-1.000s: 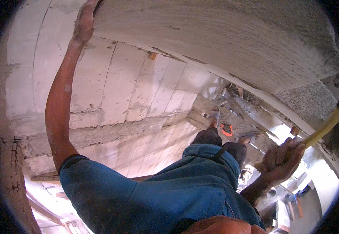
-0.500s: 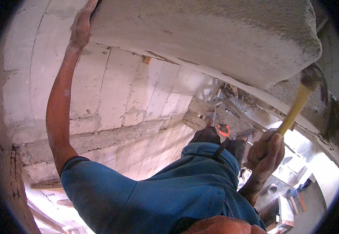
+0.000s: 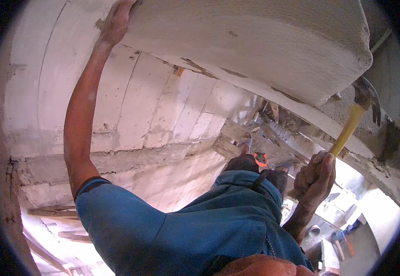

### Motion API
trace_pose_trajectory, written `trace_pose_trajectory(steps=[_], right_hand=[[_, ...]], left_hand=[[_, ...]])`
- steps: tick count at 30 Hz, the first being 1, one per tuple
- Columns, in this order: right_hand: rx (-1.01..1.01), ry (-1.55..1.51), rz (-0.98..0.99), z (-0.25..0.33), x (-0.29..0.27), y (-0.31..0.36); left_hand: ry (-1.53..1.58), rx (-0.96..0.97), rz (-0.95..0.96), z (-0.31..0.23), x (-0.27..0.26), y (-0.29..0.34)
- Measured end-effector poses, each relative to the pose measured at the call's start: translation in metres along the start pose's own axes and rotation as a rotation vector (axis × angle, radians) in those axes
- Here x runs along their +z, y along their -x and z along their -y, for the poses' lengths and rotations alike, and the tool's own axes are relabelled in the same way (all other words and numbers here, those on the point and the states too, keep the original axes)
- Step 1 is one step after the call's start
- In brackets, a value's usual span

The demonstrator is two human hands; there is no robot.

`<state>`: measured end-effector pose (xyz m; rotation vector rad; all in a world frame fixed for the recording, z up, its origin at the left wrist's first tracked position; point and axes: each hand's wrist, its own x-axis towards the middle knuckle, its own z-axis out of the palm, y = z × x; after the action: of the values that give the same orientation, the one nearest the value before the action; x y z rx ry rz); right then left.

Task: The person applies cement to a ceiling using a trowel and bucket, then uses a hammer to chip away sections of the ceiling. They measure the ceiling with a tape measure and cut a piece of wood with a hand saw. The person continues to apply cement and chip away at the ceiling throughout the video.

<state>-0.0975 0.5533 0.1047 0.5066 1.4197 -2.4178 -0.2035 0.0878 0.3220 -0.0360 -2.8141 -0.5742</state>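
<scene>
In my right hand (image 3: 317, 177) is a claw hammer (image 3: 350, 124) with a yellow handle and a dark metal head; my fingers wrap round the lower handle. Its head is beside the lower right corner of a large, rough grey-white block (image 3: 255, 50), which looks plastered or stone. Whether the head touches the block, I cannot tell. My left arm is raised, and my left hand (image 3: 116, 23) lies against the block's left edge near the top of the view. The fingers of that hand are mostly hidden or cut off by the frame.
Pale panelled boards (image 3: 131, 101) line the left side. Below my feet are wooden planks (image 3: 227, 142), and an orange and black object (image 3: 260, 159) lies close to them. A ledge (image 3: 370, 156) runs diagonally under the block. Tools and wood pieces (image 3: 331, 257) lie at the lower right.
The hammer, blurred before, now shows sharply, its head slightly lower against the corner. My left hand and the block's left edge appear further right in the view.
</scene>
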Motion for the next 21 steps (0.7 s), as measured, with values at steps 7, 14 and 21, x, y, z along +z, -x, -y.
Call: trace_pose_trajectory(steps=[7,14,21], right_hand=[[-0.082,-0.085,-0.055,0.014,-0.001,0.005],[-0.115,-0.108,-0.064,0.011,-0.012,0.003],[-0.175,-0.123,-0.270,0.013,-0.005,-0.003]], left_hand=[[0.169,-0.104,0.042,-0.021,0.002,0.006],[-0.708,0.352,0.023,0.060,0.002,0.007],[-0.394,0.157,-0.315,-0.037,0.002,0.023]])
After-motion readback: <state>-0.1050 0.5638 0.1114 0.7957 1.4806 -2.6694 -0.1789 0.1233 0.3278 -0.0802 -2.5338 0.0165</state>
